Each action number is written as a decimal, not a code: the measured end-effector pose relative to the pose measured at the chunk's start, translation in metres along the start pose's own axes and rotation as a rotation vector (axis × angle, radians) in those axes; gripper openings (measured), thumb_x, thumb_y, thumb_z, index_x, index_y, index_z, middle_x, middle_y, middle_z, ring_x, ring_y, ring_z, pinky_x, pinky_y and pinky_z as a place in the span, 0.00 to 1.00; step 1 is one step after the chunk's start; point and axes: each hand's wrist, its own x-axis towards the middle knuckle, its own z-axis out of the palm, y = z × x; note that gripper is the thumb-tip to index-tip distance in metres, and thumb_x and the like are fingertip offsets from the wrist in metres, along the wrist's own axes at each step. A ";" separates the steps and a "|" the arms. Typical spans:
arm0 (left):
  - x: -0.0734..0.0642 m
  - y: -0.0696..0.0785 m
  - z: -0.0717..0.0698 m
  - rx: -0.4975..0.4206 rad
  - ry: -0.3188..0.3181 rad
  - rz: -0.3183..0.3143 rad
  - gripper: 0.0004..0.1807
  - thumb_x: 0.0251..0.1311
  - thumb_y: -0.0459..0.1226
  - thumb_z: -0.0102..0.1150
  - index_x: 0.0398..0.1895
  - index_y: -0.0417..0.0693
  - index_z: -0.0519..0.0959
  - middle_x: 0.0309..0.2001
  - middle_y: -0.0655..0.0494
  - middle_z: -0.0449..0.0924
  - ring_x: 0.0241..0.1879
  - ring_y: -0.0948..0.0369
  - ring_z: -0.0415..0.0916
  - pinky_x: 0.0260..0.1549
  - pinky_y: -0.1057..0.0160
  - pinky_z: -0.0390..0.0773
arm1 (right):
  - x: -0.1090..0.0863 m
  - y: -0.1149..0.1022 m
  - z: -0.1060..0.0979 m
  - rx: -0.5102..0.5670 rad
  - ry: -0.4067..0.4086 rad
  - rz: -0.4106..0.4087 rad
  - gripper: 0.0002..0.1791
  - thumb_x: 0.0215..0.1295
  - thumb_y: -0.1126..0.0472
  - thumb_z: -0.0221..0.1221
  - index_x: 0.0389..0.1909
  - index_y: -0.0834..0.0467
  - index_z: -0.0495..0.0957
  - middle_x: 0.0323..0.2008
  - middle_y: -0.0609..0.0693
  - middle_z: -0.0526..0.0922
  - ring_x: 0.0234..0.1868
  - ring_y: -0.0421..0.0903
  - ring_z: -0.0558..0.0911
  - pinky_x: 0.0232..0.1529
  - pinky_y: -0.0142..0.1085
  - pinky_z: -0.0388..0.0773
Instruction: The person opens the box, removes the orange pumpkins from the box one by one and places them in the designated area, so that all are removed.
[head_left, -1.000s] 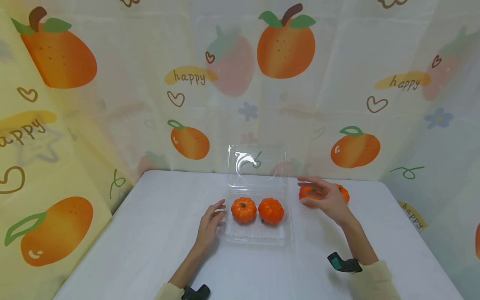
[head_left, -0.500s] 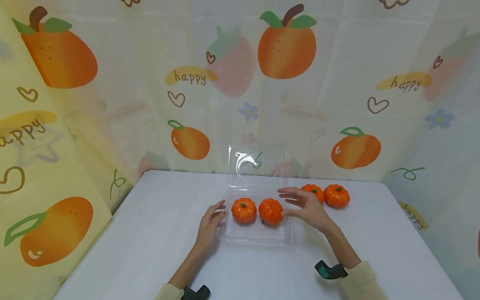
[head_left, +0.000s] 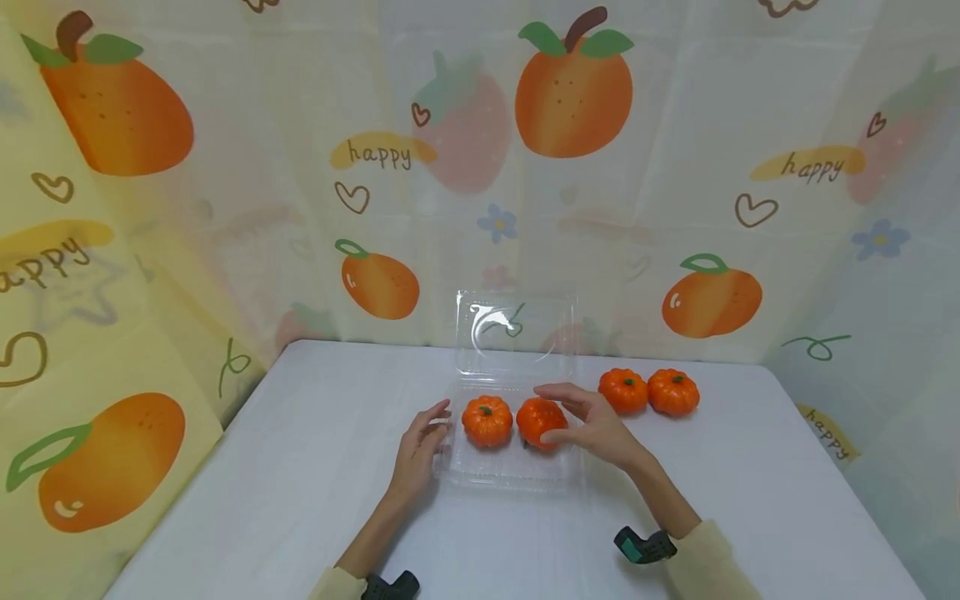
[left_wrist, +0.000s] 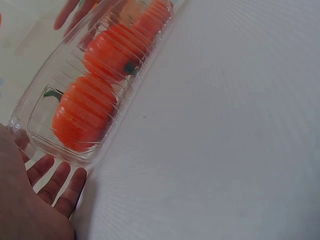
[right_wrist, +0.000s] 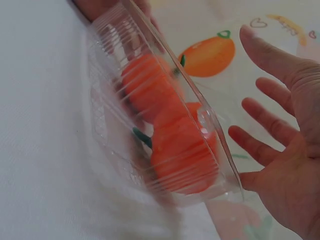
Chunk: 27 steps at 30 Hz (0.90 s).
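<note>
A clear plastic clamshell box (head_left: 510,473) stands on the table, its lid (head_left: 517,333) raised at the back. Two small orange pumpkins sit side by side in its base: the left pumpkin (head_left: 487,422) with its green stem up, the right pumpkin (head_left: 540,421) tipped with its stem toward the front. My left hand (head_left: 420,450) rests its fingers against the box's left side, as the left wrist view shows. Over the box's right edge hovers my right hand (head_left: 603,429), thumb and fingers spread around the right pumpkin; in the right wrist view the hand (right_wrist: 285,130) looks apart from it.
Two more orange pumpkins, one nearer (head_left: 624,391) and one farther right (head_left: 673,392), sit on the white table (head_left: 300,483) to the right of the box. Behind the table hangs a fruit-print cloth (head_left: 300,108).
My right hand has moved left from the two pumpkins outside the box to the right pumpkin inside it, uncovering those two. The left hand and the box have stayed put.
</note>
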 end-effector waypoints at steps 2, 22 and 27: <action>0.000 0.000 -0.001 -0.003 0.004 0.000 0.21 0.67 0.36 0.42 0.64 0.50 0.66 0.54 0.47 0.71 0.49 0.50 0.74 0.41 0.58 0.80 | 0.004 0.004 0.003 -0.022 -0.003 0.016 0.31 0.51 0.65 0.66 0.57 0.46 0.72 0.58 0.47 0.73 0.62 0.47 0.68 0.63 0.59 0.55; -0.005 0.035 -0.005 -0.034 -0.065 -0.025 0.21 0.67 0.30 0.40 0.63 0.45 0.65 0.55 0.35 0.68 0.51 0.41 0.71 0.45 0.44 0.75 | 0.014 0.007 0.017 -0.087 -0.172 0.195 0.35 0.47 0.58 0.69 0.60 0.47 0.70 0.62 0.43 0.68 0.64 0.48 0.62 0.59 0.61 0.60; -0.005 0.033 -0.005 -0.032 -0.066 -0.017 0.21 0.67 0.31 0.41 0.63 0.48 0.66 0.55 0.35 0.69 0.52 0.41 0.71 0.46 0.44 0.75 | 0.013 0.005 0.020 -0.162 -0.188 0.234 0.36 0.44 0.59 0.69 0.59 0.44 0.70 0.61 0.42 0.67 0.63 0.48 0.64 0.58 0.54 0.67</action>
